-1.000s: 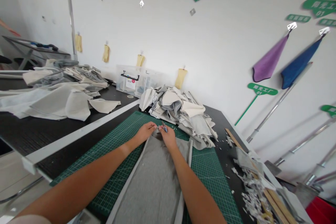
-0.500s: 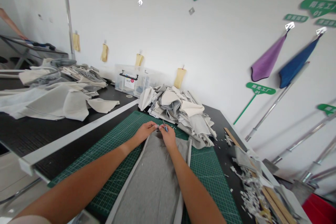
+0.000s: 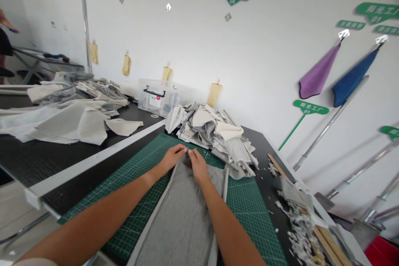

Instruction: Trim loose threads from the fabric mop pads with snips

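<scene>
A long piece of grey fabric (image 3: 174,216) with pale bound edges lies lengthwise on a green cutting mat (image 3: 249,212). At its far left corner my left hand (image 3: 173,157) pinches the edge between thumb and fingers. My right hand (image 3: 198,164) is closed on the same corner, its fingertips almost touching those of the left. The bit of cloth between the fingertips is small and mostly covered. The snips seen earlier in my right hand do not show now; whether they are hidden in the palm I cannot tell.
A heap of grey and cream cloth pieces (image 3: 215,126) lies just beyond the mat. More cloth (image 3: 71,120) covers the left table, behind a white strip (image 3: 102,153). A clear plastic box (image 3: 152,102) stands by the wall. Scraps (image 3: 301,232) and wooden strips (image 3: 332,243) lie at right.
The blue-handled snips that stuck out of my right hand are out of sight. Its fingers have straightened toward the fabric corner. At far left, a person's arm has lifted from the other table.
</scene>
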Motion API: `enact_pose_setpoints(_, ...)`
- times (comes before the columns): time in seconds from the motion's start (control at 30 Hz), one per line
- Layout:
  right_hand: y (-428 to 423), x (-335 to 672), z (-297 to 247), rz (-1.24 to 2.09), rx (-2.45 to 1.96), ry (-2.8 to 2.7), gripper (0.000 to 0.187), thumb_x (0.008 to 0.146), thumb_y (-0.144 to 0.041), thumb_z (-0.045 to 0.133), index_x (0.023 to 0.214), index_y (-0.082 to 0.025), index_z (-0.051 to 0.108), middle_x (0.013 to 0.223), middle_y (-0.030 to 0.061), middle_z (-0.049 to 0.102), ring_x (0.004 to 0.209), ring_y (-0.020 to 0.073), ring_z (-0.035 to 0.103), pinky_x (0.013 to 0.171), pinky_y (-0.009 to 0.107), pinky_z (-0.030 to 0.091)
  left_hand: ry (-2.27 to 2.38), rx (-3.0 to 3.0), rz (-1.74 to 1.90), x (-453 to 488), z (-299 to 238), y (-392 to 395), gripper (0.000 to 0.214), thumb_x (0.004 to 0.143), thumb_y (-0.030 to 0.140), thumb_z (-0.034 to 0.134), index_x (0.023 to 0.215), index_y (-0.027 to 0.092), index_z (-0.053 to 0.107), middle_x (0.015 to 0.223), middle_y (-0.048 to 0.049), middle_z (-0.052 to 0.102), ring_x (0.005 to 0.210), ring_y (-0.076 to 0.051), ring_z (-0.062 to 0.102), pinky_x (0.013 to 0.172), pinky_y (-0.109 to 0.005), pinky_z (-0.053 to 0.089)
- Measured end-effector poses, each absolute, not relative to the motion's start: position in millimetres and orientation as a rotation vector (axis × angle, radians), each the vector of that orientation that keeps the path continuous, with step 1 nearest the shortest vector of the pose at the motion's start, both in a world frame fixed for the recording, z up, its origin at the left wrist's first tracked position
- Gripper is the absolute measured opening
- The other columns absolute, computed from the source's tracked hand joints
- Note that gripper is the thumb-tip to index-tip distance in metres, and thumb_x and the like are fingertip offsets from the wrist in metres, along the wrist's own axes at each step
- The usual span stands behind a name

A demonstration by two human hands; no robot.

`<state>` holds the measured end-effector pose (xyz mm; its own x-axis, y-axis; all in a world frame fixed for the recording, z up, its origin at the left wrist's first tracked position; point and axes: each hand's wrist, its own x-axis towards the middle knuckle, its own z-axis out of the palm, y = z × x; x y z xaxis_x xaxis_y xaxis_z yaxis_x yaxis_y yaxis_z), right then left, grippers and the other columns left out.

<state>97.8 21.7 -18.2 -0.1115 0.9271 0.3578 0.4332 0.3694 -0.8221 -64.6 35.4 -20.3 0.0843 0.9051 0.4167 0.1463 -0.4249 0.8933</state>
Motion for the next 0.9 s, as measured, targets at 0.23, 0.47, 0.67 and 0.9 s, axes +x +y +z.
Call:
enact_pose_setpoints(0.23, 19, 98, -20, 0.571, -1.244, -1.803, 0.035, 0.099, -0.054, 0.037, 0.088, -0.027, 0.057, 0.082, -0.0043, 0.063, 0.078, 0.0166, 0.058, 0.073, 0.025, 0.037, 1.004, 1.597, 1.387, -66, -27, 39, 0.033, 0.087, 0.045, 0.057, 0.095, 0.016, 0.07, 0.095, -0.0071, 0.073, 0.093, -0.022, 0.065, 0.086, -0.031, 0.05)
enact_pose_setpoints(0.47, 20, 99, -21, 0.499, -1.318, -1.893, 0.037, 0.102, -0.055, 0.031, 0.092, -0.027, 0.053, 0.08, -0.0035, 0.061, 0.078, 0.0164, 0.06, 0.069, 0.024, 0.035, 0.988, 1.625, 1.385, -67, -36, 48, 0.029, 0.087, 0.04, 0.059, 0.094, 0.015, 0.071, 0.093, -0.0059, 0.073, 0.09, -0.021, 0.066, 0.086, -0.031, 0.05)
enact_pose_setpoints(0.67, 19, 98, -20, 0.469, -1.346, -1.937, 0.037, 0.103, -0.055, 0.03, 0.094, -0.026, 0.051, 0.082, -0.0026, 0.064, 0.077, 0.0169, 0.061, 0.066, 0.024, 0.033, 0.969, 1.6, 1.4, -68, -37, 47, 0.028, 0.086, 0.038, 0.06, 0.095, 0.015, 0.072, 0.094, -0.0056, 0.073, 0.092, -0.021, 0.066, 0.087, -0.03, 0.05)
enact_pose_setpoints(0.9, 19, 99, -20, 0.461, -1.297, -1.938, 0.036, 0.103, -0.054, 0.03, 0.093, -0.026, 0.05, 0.081, -0.0025, 0.063, 0.076, 0.0168, 0.061, 0.067, 0.024, 0.034, 0.953, 1.575, 1.386, -67, -32, 43, 0.027, 0.085, 0.038, 0.061, 0.094, 0.015, 0.071, 0.093, -0.0055, 0.074, 0.09, -0.02, 0.066, 0.085, -0.029, 0.05)
